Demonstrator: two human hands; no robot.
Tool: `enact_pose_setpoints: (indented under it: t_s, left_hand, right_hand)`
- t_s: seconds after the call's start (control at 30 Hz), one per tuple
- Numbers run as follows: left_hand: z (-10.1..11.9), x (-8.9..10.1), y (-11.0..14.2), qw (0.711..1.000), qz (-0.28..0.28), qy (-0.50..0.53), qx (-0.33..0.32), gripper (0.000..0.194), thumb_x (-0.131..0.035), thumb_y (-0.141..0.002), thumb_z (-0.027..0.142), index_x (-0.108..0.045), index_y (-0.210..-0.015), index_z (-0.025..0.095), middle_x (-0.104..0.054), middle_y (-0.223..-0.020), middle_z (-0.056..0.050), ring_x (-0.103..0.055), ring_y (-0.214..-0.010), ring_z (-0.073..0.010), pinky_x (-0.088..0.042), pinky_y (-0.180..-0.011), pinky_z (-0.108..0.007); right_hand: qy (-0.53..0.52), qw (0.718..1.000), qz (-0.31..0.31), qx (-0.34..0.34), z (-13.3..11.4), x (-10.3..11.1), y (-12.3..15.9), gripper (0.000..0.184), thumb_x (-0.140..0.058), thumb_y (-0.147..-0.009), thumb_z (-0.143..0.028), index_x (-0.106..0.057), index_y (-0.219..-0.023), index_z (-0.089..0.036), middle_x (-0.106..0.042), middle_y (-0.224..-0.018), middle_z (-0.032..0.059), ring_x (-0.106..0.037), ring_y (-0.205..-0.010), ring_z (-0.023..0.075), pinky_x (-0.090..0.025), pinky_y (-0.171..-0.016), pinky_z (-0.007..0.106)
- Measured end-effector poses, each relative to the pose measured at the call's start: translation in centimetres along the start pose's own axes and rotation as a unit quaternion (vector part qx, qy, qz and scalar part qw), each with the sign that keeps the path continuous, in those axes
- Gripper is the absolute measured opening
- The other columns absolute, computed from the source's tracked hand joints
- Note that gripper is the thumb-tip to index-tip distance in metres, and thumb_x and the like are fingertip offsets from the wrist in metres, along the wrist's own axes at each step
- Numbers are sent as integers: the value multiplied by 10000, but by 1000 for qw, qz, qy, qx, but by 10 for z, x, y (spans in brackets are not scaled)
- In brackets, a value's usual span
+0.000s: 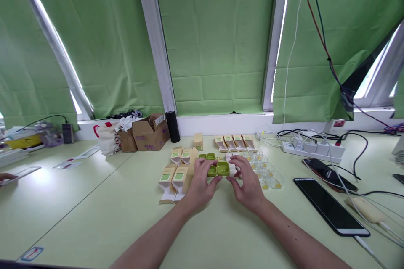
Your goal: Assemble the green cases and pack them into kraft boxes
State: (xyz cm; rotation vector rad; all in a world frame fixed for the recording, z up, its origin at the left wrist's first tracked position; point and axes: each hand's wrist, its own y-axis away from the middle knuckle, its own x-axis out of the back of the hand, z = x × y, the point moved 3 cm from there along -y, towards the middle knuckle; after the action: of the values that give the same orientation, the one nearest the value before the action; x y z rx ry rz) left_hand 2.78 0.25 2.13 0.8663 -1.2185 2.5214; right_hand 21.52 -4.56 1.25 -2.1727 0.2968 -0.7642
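Note:
A small green square box [223,169], open at the top, is between my two hands over the table. My left hand [202,183] has its thumb at the box's lower left corner, its other fingers curled behind. At the right edge, my right hand [248,183] curves its thumb and fingertips around the box. Another green box [212,171] shows just left of it, partly behind my left fingers. More green boxes [206,156] sit beyond. Left of my hands stand several cream cartons with green labels [179,176]. Clear plastic cups with yellow spots [268,172] lie to the right.
More cream cartons [236,143] stand in a row behind. A cardboard box [150,133] and a black cylinder [172,127] are at the back left. A phone [331,206], a power strip [312,151] and loose cables lie right. Another person's hand [8,176] is at far left.

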Motion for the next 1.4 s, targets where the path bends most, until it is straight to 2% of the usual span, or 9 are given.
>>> enact_pose_setpoints:
  t_s: [0.23, 0.47, 0.67, 0.83, 1.17, 1.4]
  left_hand:
    - [2, 3, -2, 999, 17, 19, 35, 299, -585, -1015, 445, -635, -1197, 213, -606, -1128, -110, -567, -1181, -290, -556, -971, -437]
    - [3, 0, -5, 996, 13, 32, 87, 373, -503, -1041, 509, -708, -951, 210, -602, -971, -81, -628, -971, -250, -560, -862, -383]
    - [0, -3, -5, 992, -8, 51, 112, 505, -470, -1046, 544, -681, -741, 201, -585, -889, -60, -613, -876, -219, -526, -809, -352]
    - [1, 0, -4, 991, -22, 80, 105, 513, -378, -1083, 481, -658, -756, 202, -584, -901, -63, -606, -908, -222, -504, -848, -363]
    - [-2, -1, -5, 991, -31, 82, 100, 337, -473, -1038, 307, -608, -748, 199, -564, -925, -49, -590, -882, -199, -491, -803, -326]
    - [0, 0, -4, 992, -27, 70, 102, 319, -493, -1030, 295, -627, -758, 199, -565, -928, -58, -590, -893, -212, -499, -786, -337]
  right_hand:
    - [21, 996, -9, 87, 2, -4, 2, 441, -500, -994, -120, -489, -1401, -291, -545, -1453, 139, -603, -1296, 289, -661, -751, 382]
    - [-17, 996, -12, 88, 6, -7, 0, 489, -476, -988, -78, -511, -1417, -309, -550, -1401, 137, -597, -1299, 290, -667, -854, 410]
    - [-16, 999, -20, 42, 12, -9, 2, 444, -501, -979, -101, -548, -1374, -299, -580, -1303, 122, -667, -1095, 257, -650, -773, 375]
    - [-61, 998, -29, -10, 13, -10, 1, 409, -566, -954, -162, -560, -1343, -290, -607, -1276, 113, -675, -1011, 241, -634, -701, 340]
    - [-178, 974, -34, -137, 13, -12, -2, 403, -638, -899, -248, -593, -1297, -293, -607, -1268, 85, -620, -1067, 239, -579, -711, 323]
    - [-262, 942, -44, -206, 20, -19, 0, 431, -684, -895, -333, -588, -1309, -268, -642, -1194, 95, -630, -1049, 249, -573, -655, 307]
